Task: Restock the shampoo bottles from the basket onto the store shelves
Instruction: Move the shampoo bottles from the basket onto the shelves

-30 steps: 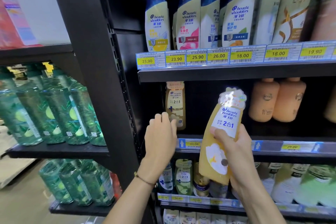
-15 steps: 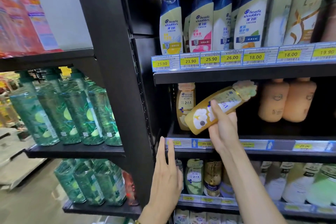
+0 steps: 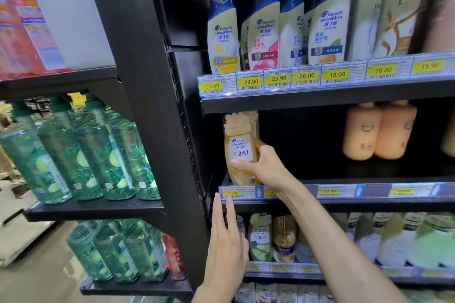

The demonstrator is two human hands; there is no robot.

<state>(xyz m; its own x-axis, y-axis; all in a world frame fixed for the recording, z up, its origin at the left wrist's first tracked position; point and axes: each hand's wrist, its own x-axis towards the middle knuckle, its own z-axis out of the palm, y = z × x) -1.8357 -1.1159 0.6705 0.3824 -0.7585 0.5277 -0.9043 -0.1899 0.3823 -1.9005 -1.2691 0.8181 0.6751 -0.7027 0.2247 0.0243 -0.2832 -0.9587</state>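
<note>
- Right hand (image 3: pixel 267 168) has a proper grip on the yellow shampoo bottle (image 3: pixel 238 155). The thumb lies across the front just under the white "2合1" label, and the other fingers curl round its right side.
- The bottle stands upright at the far left end of the middle shelf (image 3: pixel 369 205), right next to the black upright post (image 3: pixel 152 106). Its cap is nearly up under the shelf above.
- Its base lines up with the top of the price rail (image 3: pixel 374 190), so honestly can't tell if it's actually sitting on the shelf.
- A sliver of something the same colour pokes out behind the cap, but it's too hidden to say what.
- Left hand (image 3: pixel 227 241) has nothing in it. The fingers are straight, close together and pointing up, with the tips at the bottom edge of the price rail by the 39.90 tag (image 3: pixel 233 192). Can't say whether they actually touch it.
- Further right on the same shelf, well apart from the held bottle, two peach bottles (image 3: pixel 380 130) stand side by side.
- Top shelf (image 3: pixel 320 99) has a row of white-and-blue Head & Shoulders bottles (image 3: pixel 263 32), with yellow price tags along the edge under them.
- The shelf below the hands holds mixed bottles (image 3: pixel 369 241), which are pretty blurry.
- The rack off to the left has clear green bottles (image 3: pixel 86 155) packed on two levels.
</note>
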